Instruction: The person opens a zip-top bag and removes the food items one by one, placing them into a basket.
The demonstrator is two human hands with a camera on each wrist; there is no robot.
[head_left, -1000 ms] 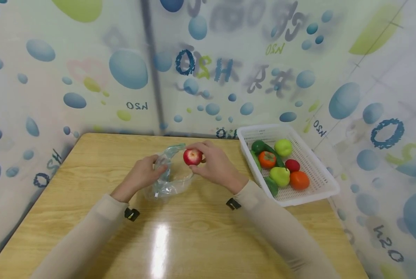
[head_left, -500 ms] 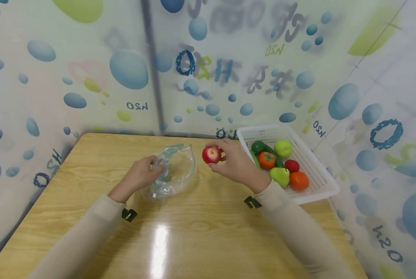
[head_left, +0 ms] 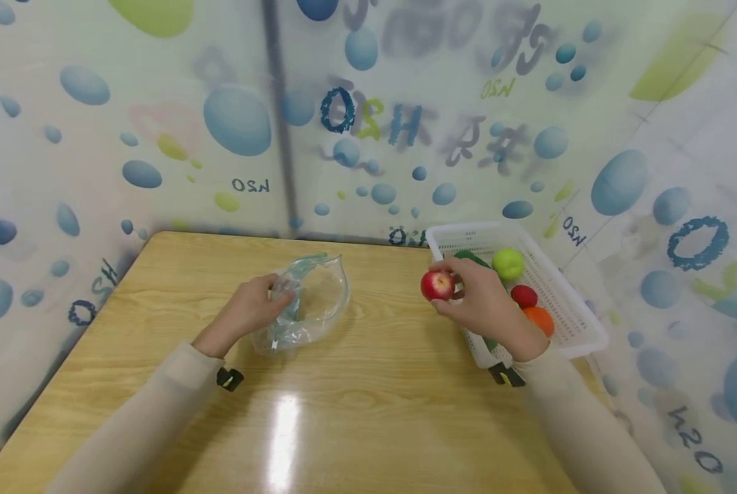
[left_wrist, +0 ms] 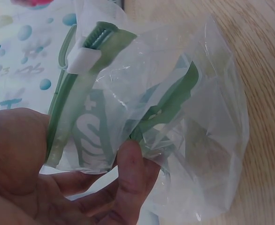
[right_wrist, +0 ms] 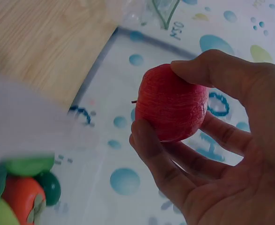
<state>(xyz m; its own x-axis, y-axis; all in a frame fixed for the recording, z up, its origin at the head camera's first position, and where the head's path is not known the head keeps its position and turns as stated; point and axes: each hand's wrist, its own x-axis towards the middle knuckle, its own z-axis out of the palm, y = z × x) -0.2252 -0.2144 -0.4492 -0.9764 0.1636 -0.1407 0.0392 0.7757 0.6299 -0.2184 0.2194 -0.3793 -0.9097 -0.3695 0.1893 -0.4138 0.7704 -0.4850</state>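
At the left of the table, my left hand (head_left: 251, 307) holds a clear plastic zip bag (head_left: 303, 333), whose mouth gapes towards the right. In the left wrist view the thumb and fingers grip the bag (left_wrist: 212, 154) by its side, below a green zip strip with a white slider (left_wrist: 83, 61). No fruit shows through the clear plastic. My right hand (head_left: 482, 295) pinches a red apple (head_left: 436, 285) between thumb and fingertips, raised at the left edge of the white basket (head_left: 581, 343). The right wrist view shows the apple (right_wrist: 172, 105) whole, its short stem pointing left.
Several fruits and vegetables lie in the basket: a green fruit (head_left: 508, 263), a small red one (head_left: 524, 296), an orange-red one (head_left: 539, 320) and a dark green vegetable (head_left: 467, 256). My right hand covers others. A patterned wall (head_left: 368, 185) borders the wooden table (head_left: 344, 425).
My right hand has carried the apple from beside the bag's mouth rightwards to the basket. The left hand keeps its place with the bag, whose opening now shows as a wide loop.
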